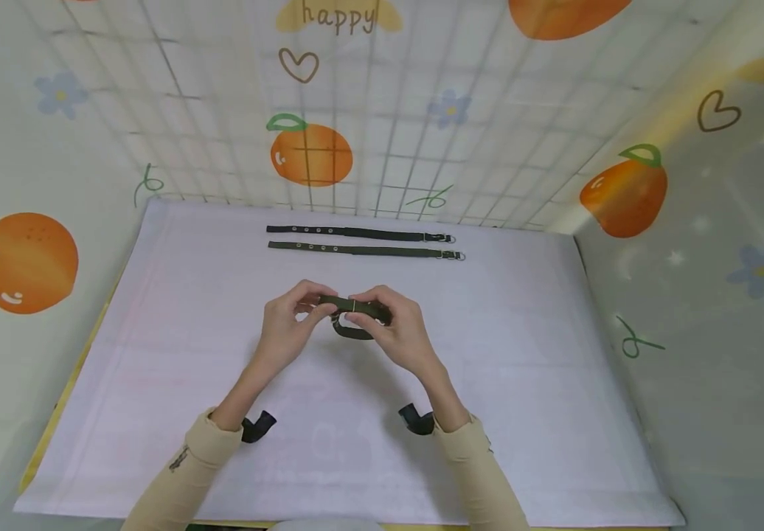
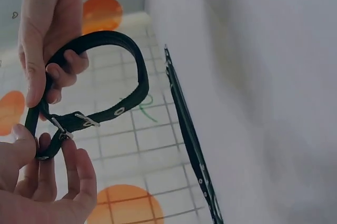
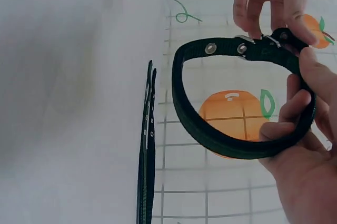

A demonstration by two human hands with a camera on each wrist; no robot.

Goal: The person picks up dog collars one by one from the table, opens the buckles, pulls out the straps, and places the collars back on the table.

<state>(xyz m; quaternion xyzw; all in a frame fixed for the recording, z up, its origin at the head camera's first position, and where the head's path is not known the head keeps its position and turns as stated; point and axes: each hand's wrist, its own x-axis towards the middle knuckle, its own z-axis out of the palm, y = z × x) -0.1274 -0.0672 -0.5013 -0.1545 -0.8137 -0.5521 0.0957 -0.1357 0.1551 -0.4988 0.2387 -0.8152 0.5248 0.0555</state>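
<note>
A dark green pet collar (image 3: 180,90) is bent round into a loop, with its tail through the metal buckle (image 2: 87,119). My left hand (image 1: 289,321) pinches the collar's end beside the buckle, its other fingers close to a small metal ring (image 2: 64,135). Across from it, my right hand (image 1: 403,332) grips the strap with the thumb on the outside and fingers curled inside the loop. Metal eyelets (image 3: 210,48) show along the strap next to the buckle. Both hands hold the loop up over the white table (image 1: 515,354).
Beyond the hands, two more collars lie straight and side by side, a black collar (image 1: 382,234) behind an olive collar (image 1: 389,251). Printed cloth with oranges (image 1: 312,155) hangs over a wire grid at the back. Cloth walls stand left and right.
</note>
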